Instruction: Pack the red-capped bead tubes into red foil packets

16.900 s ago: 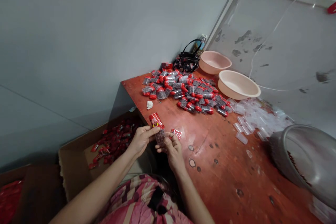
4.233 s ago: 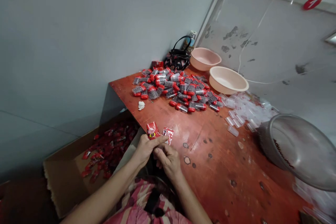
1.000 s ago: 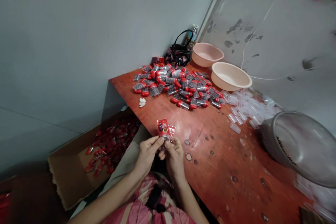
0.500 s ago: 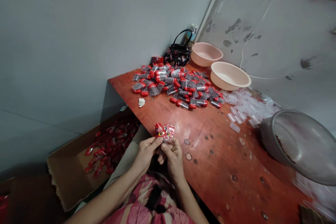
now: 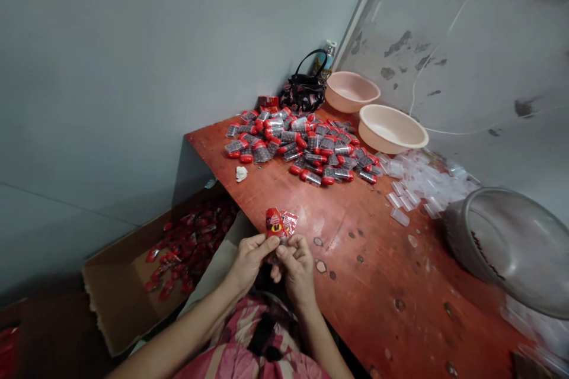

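My left hand (image 5: 249,262) and my right hand (image 5: 296,263) meet at the near edge of the table, both closed. Pinched between their thumbs and fingers is a red printed packet (image 5: 274,223), its top standing above the fingertips. A second red and white printed flap (image 5: 289,223) sticks up beside it; whether the two are joined I cannot tell. The fingers hide the lower part of what I hold. Beyond my hands lies a heap of clear, dark-filled containers with red caps (image 5: 306,142).
Left of the table, a cardboard box (image 5: 113,302) holds many red packets. On the red table (image 5: 351,284) are clear plastic pieces (image 5: 422,180), a grey basin (image 5: 511,237), two pale basins (image 5: 391,127), a black handbag (image 5: 302,95), and a crumpled white scrap (image 5: 240,173).
The red packet has turned slightly, so more of its printed face shows. Both hands stay nearly in place. The whole view has shifted a little.
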Demonstrator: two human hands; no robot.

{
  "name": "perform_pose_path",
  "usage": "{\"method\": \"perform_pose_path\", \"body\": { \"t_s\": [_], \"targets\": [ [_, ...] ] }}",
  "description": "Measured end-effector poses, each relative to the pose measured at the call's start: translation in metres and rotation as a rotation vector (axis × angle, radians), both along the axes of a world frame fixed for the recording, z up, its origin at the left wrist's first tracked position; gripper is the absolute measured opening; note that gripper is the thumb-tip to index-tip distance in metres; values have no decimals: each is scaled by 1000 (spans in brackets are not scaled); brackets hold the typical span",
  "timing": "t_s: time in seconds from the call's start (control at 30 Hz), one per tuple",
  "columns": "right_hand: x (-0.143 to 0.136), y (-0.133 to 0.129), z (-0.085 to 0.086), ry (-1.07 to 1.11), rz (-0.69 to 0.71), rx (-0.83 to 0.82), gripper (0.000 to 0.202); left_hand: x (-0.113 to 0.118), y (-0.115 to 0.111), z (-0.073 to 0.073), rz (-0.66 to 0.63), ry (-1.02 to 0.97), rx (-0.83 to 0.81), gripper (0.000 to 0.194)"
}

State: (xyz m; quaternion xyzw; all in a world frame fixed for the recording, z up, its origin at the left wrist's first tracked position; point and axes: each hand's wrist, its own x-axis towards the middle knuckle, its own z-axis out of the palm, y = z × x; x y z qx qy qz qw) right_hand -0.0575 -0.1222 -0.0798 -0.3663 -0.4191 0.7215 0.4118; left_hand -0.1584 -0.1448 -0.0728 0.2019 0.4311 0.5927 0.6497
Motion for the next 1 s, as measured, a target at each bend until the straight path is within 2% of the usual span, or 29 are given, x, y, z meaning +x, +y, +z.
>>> {"method": "perform_pose_path", "body": {
  "t_s": [0.13,0.27,0.3,0.37,0.43,0.5,0.6,0.7,0.8,1.0],
  "targets": [
    [1,4,0,-95,19,43,21,-3,3,5,44,-17,-26,23],
    [8,3,4,-346,42,307,16,-6,10,12,156,-48,-26,17],
    [9,2,5,-360,41,332,16,-6,10,12,153,-40,-18,16],
    [8,0,6,-265,44,255,18,-6,8,8,65,-19,8,18],
    [5,0,6,-82,46,96,21,-5,3,2,-39,26,30,26],
    [1,0,4,67,35,-15,23,-4,-2,-3,-86,86,50,32],
    [-3,2,4,147,1,-42,24,-2,-5,-1,-44,80,55,30],
    [-2,3,7,149,47,-29,24,-2,0,9,64,-42,4,25],
    [1,1,10,125,77,-23,30,-5,5,17,112,-123,-41,23],
    [-5,3,5,59,-19,-38,26,-6,0,11,147,-156,-56,22]
  ]
}}
